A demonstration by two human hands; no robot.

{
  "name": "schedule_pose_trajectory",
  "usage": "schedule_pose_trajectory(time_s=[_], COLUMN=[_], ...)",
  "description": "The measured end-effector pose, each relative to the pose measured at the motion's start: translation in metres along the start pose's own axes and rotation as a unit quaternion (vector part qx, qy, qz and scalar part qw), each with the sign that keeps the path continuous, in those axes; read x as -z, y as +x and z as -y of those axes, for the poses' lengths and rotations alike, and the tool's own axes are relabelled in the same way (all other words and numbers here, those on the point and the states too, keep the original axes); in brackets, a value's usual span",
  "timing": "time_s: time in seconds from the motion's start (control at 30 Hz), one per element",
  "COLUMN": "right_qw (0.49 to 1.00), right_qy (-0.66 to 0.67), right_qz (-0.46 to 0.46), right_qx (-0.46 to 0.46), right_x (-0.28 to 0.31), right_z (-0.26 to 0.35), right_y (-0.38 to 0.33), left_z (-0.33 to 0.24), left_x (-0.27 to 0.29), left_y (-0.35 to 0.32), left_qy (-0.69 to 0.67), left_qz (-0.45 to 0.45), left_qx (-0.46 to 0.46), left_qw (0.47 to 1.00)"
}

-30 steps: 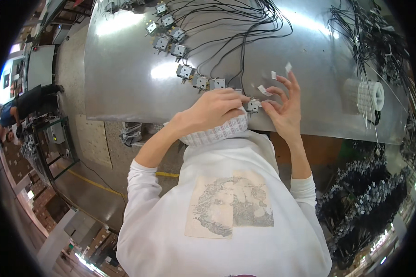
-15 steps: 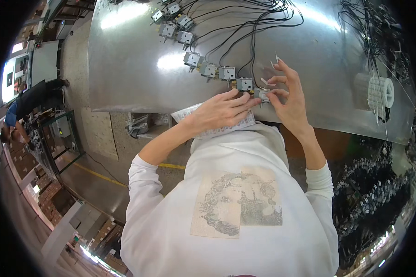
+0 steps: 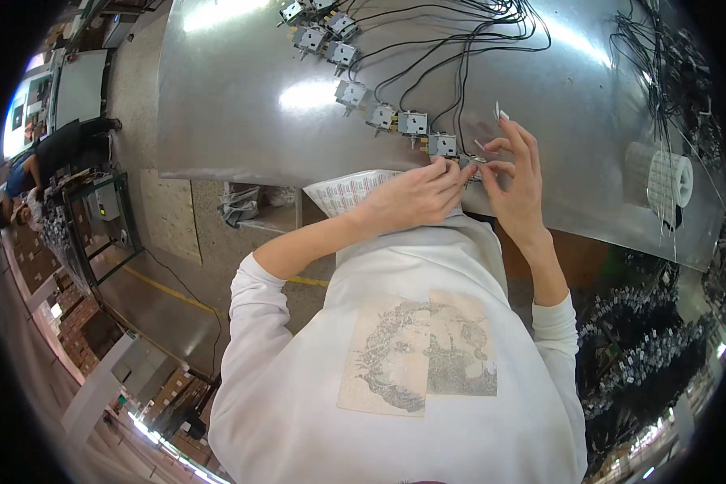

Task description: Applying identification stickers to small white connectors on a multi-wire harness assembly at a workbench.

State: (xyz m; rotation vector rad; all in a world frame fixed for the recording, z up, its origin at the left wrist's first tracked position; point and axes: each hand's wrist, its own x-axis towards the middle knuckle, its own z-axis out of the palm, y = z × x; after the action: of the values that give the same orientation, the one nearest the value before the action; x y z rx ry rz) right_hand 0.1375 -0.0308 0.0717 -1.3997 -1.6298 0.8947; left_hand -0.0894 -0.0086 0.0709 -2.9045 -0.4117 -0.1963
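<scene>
Several small silver metal-cased units with black cables lie in a slanting row on the metal table; one nearby unit is beside my hands. At the row's near end, the last unit is partly covered by my fingers. My left hand is closed, its fingertips on that unit's left side. My right hand pinches at the unit with thumb and index finger, its other fingers raised. Pale slivers show at the raised fingertips; I cannot tell what they are. Under my left hand and forearm lies a white printed label sheet.
A white roll stands at the right of the metal table. Bundled black cables lie at the far right. Masses of similar parts fill the area below right. Off to the left, a person works beside a green-framed stand.
My left hand has drawn in toward the last unit, its fingers bunching there and uncovering more of the label sheet. My right hand stays at the unit. The whole view has shifted slightly.
</scene>
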Motion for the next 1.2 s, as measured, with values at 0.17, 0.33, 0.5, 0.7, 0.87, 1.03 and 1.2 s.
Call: schedule_pose_trajectory(time_s=[0.17,0.33,0.5,0.7,0.87,1.03,1.2], right_qw=[0.995,0.996,0.981,0.981,0.982,0.985,0.983], right_qy=[-0.081,0.052,0.190,0.171,0.160,0.127,0.110], right_qz=[-0.034,-0.066,0.041,0.095,0.099,0.109,0.103], right_qx=[0.038,0.010,-0.005,-0.004,0.008,0.042,0.106], right_x=[0.020,0.015,-0.019,-0.031,-0.035,-0.036,-0.037], right_z=[0.006,0.010,0.006,-0.001,-0.004,-0.009,-0.016], right_y=[0.011,0.025,0.037,0.047,0.048,0.046,0.046], left_z=[-0.004,0.001,0.005,-0.004,-0.004,-0.004,-0.011], left_x=[0.008,0.010,0.007,0.005,0.004,-0.001,-0.006], left_y=[0.006,-0.003,-0.025,-0.034,-0.033,-0.029,-0.025], left_qy=[0.031,-0.038,-0.063,-0.066,-0.076,-0.048,-0.031], left_qz=[0.039,-0.001,-0.025,-0.006,-0.009,0.012,0.030], left_qx=[0.001,0.025,0.106,0.124,0.138,0.129,0.138], left_qw=[0.999,0.999,0.992,0.990,0.987,0.990,0.990])
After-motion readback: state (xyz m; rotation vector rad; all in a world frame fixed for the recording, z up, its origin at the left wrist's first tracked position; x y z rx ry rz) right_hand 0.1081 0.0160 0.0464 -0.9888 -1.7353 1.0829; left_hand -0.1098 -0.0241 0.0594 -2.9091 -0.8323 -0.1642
